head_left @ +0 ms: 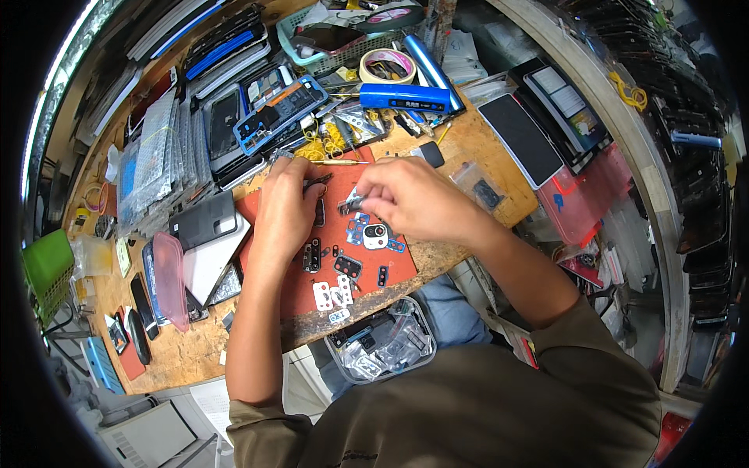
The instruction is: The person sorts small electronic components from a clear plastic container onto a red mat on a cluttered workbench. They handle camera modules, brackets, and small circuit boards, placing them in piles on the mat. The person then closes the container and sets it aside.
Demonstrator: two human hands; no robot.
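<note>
My left hand (287, 204) is closed over the red mat (367, 292), its thumb and fingers pinching a small dark part (318, 181) that is mostly hidden. To its right, my right hand (412, 196) grips a small shiny piece (351, 204), silvery and dark, between thumb and fingertips. Just below lie a white phone camera lens cover (376, 235) and blue-edged lens frames (358, 226). Nearer me on the mat are black lens covers (348, 266) and white ones (322, 296). A thin gold-coloured screwdriver (340, 162) lies beyond the hands.
A clear plastic box (380, 374) of bagged parts rests at my lap, below the table edge. Phone frames (281, 115), a blue cylinder (406, 98), a tape roll (388, 67) and a basket (290, 48) crowd the back. A dark-screened phone panel (521, 140) lies right; wrapped sleeves (160, 152) stand left.
</note>
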